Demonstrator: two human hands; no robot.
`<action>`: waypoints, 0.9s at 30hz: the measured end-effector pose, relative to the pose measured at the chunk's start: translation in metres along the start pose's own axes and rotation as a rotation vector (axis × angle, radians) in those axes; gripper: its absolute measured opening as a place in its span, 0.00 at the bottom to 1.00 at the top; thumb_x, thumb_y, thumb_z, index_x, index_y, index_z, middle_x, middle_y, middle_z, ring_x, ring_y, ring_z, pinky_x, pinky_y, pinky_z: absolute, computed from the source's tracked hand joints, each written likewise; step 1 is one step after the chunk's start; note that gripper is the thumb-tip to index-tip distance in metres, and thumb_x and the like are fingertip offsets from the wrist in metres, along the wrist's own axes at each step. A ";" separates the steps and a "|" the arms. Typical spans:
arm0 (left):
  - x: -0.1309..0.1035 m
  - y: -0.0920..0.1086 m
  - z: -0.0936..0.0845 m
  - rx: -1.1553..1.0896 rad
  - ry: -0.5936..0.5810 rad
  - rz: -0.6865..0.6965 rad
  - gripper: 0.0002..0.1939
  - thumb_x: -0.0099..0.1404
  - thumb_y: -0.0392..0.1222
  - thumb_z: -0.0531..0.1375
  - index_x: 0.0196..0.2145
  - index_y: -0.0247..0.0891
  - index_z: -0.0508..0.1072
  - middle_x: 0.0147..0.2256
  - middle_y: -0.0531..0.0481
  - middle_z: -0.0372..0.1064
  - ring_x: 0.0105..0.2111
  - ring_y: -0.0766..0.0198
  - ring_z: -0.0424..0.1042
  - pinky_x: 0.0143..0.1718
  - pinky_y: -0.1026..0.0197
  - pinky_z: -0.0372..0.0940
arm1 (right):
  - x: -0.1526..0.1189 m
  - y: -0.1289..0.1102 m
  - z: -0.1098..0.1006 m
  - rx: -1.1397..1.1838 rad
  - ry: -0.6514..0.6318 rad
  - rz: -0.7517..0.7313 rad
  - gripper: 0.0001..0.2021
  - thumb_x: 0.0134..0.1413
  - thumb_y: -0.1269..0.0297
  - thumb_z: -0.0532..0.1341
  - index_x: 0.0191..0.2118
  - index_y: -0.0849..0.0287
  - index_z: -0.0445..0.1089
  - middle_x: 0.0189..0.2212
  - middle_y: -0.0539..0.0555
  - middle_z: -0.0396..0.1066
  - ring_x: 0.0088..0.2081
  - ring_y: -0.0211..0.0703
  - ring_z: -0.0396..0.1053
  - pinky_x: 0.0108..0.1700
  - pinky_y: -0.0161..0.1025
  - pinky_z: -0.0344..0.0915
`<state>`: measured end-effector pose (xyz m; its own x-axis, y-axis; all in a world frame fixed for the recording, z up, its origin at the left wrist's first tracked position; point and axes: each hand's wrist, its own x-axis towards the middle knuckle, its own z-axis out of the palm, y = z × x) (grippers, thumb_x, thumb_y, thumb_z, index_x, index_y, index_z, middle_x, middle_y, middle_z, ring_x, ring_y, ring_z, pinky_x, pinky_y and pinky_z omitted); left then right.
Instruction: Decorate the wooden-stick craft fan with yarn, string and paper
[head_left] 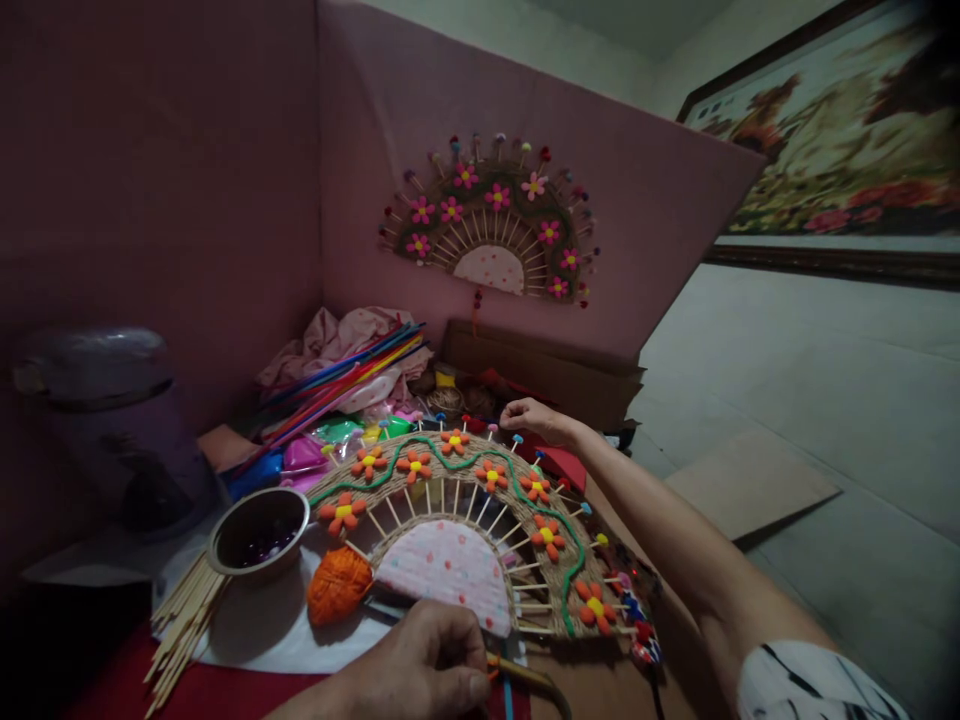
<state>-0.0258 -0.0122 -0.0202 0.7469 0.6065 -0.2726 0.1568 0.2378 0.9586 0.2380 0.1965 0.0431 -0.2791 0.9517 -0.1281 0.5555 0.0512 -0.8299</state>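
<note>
A half-round fan craft [517,545] made of sticks and woven twine lies in front of me. It carries orange flowers, a wavy green cord and a spotted white half-circle [446,570]. My left hand [435,660] is closed at the fan's lower edge; what its fingers pinch is too small to name. Beside it, a bit of orange cord [493,664] and a curved brownish handle [536,680] show. Beyond the fan's top edge, my right hand [529,418] is raised with fingers drawn together, their contents not visible. An orange yarn ball [339,587] sits left of the fan.
A metal bowl [259,570] with dark beads and wooden sticks [184,620] stand left. Behind are pipe cleaners [352,375], coloured bags [307,455] and cardboard [540,370]. A similar pink-flowered fan [487,225] hangs on the pink panel [637,190]. A flask [124,430] stands far left.
</note>
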 end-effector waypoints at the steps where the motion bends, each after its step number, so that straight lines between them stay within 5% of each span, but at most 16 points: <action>1: 0.000 -0.001 0.000 0.017 0.005 0.006 0.08 0.50 0.42 0.60 0.26 0.36 0.64 0.20 0.58 0.58 0.22 0.70 0.56 0.22 0.66 0.48 | -0.002 -0.003 -0.001 0.016 0.013 0.005 0.09 0.37 0.63 0.67 0.22 0.62 0.67 0.18 0.48 0.65 0.22 0.32 0.60 0.27 0.32 0.57; 9: 0.004 -0.005 -0.005 -0.066 -0.009 0.137 0.20 0.51 0.55 0.64 0.27 0.35 0.64 0.18 0.59 0.57 0.18 0.73 0.54 0.19 0.68 0.47 | -0.046 -0.029 -0.013 0.178 0.067 0.062 0.11 0.46 0.61 0.64 0.28 0.60 0.61 0.24 0.52 0.71 0.19 0.30 0.58 0.20 0.29 0.52; 15: 0.002 0.009 -0.011 -0.283 0.147 0.219 0.23 0.52 0.59 0.64 0.27 0.36 0.62 0.15 0.61 0.57 0.12 0.78 0.45 0.13 0.70 0.38 | -0.106 -0.042 -0.014 0.370 0.086 -0.017 0.14 0.49 0.59 0.64 0.36 0.59 0.61 0.30 0.53 0.69 0.26 0.34 0.64 0.24 0.30 0.58; 18: -0.001 0.013 -0.017 -0.384 0.242 0.266 0.21 0.55 0.56 0.63 0.26 0.37 0.60 0.15 0.61 0.57 0.10 0.79 0.43 0.12 0.71 0.37 | -0.142 -0.051 0.010 0.586 0.027 -0.066 0.16 0.50 0.61 0.65 0.44 0.59 0.64 0.32 0.51 0.65 0.27 0.32 0.61 0.26 0.30 0.58; 23: -0.005 0.018 -0.021 -0.479 0.281 0.310 0.18 0.58 0.51 0.63 0.27 0.37 0.60 0.15 0.62 0.56 0.11 0.79 0.42 0.12 0.73 0.41 | -0.188 -0.064 0.083 1.023 -0.120 -0.071 0.12 0.53 0.66 0.62 0.44 0.62 0.68 0.30 0.50 0.57 0.27 0.32 0.54 0.26 0.30 0.56; 27: -0.009 0.022 -0.021 -0.478 0.289 0.353 0.16 0.58 0.49 0.63 0.30 0.36 0.62 0.15 0.62 0.56 0.12 0.79 0.42 0.12 0.73 0.40 | -0.200 -0.068 0.138 1.114 -0.132 -0.004 0.15 0.54 0.52 0.61 0.40 0.59 0.66 0.24 0.46 0.49 0.22 0.32 0.45 0.21 0.30 0.47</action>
<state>-0.0425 0.0037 0.0012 0.4868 0.8732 -0.0238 -0.4196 0.2576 0.8704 0.1485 -0.0394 0.0503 -0.3964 0.9093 -0.1264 -0.4376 -0.3082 -0.8447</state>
